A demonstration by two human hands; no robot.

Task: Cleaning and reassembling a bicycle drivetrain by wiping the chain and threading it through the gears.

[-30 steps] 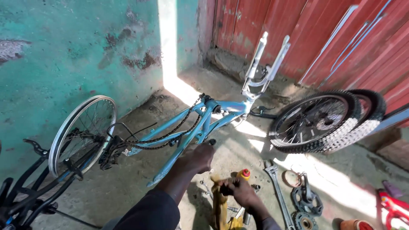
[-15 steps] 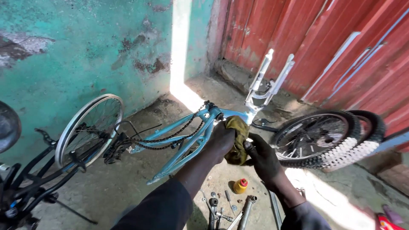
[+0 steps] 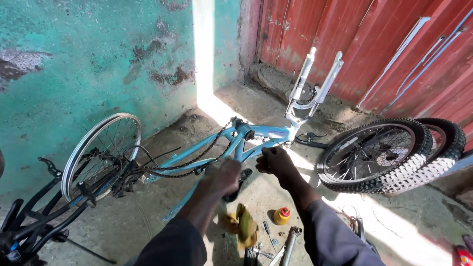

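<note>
A light blue bike frame [image 3: 268,133] lies upside down on the concrete floor, its silver fork [image 3: 314,81] pointing up. My left hand [image 3: 222,175] is blurred and closed around the frame by the black crank [image 3: 237,183]. My right hand [image 3: 276,162] is a fist gripping a frame tube just right of it. A loose chain [image 3: 189,165] hangs along the frame towards the bare rear rim [image 3: 101,148]. Below and between my arms is a yellow-green rag [image 3: 245,227], with a small yellow bottle with a red cap [image 3: 282,215] beside it.
Two knobby-tyred wheels [image 3: 377,155] lean at the right before a red metal door [image 3: 374,44]. A teal wall [image 3: 88,64] runs along the left. Part of a black bicycle [image 3: 29,221] fills the lower left corner. Metal tools [image 3: 288,244] lie near my right arm.
My right hand has let go of the rag, which now sits lower between my arms, and has closed on the frame. The view has shifted closer to the bike.
</note>
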